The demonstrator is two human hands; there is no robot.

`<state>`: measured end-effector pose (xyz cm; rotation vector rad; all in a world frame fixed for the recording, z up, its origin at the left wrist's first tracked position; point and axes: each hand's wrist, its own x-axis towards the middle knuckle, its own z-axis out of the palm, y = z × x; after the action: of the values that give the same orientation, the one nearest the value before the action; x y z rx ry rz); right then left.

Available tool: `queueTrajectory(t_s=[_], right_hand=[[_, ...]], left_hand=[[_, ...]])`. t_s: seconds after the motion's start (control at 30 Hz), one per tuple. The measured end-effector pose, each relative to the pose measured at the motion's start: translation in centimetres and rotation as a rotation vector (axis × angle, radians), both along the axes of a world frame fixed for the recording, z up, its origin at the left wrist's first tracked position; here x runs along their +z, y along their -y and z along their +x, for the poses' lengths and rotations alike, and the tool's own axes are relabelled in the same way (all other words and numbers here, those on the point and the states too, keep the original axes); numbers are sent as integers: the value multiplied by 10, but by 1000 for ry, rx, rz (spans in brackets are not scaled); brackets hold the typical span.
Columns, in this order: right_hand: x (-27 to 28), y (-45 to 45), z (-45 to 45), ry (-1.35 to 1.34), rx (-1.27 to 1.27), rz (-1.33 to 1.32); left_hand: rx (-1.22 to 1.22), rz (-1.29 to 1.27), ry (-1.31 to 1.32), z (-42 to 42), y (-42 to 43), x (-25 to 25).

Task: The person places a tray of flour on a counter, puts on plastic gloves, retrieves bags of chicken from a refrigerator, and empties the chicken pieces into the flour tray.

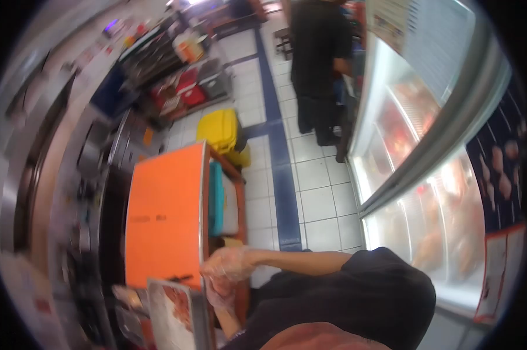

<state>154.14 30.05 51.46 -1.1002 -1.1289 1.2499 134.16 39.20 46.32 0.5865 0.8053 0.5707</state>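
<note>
My right hand (234, 264) and my left hand (221, 291) both wear thin clear plastic gloves. They meet at the near right corner of an orange board (165, 216), with fingers curled together. What lies between them, if anything, is too blurred to make out. A dark slim object, perhaps a knife (179, 278), rests on the board's near edge to the left of my hands. Beside my left hand stands a metal tray (200, 318) with reddish-brown pieces (179, 306), which look like meat, along one side.
Under the board, a teal container (215, 198) sits on a shelf. Beyond stands a yellow bin (218, 129). A person in dark clothes (319, 70) stands in the tiled aisle (319, 207). Lit glass-door fridges (426, 227) line the right; metal kitchen equipment (126, 140) stands left.
</note>
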Motion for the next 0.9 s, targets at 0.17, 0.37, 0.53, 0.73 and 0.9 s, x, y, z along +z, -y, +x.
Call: queueTrajectory(t_s=[0.17,0.37,0.53,0.73,0.9], right_hand=[[21,-29,-21,-396,412,239],[11,-68,-85,164,178,96],[-9,-132,-180,429,225,162],[18,-222,-329,410,303,-224],[-61,-297,-432,658,582,260]], left_hand=[[109,30,103,-8,18,72],[273,165,-46,-100,-27,54],[448,75,-4,-205,-70,41],[655,110,24,-354,-136,-18],[712,114,-109,-468,-160,-43]])
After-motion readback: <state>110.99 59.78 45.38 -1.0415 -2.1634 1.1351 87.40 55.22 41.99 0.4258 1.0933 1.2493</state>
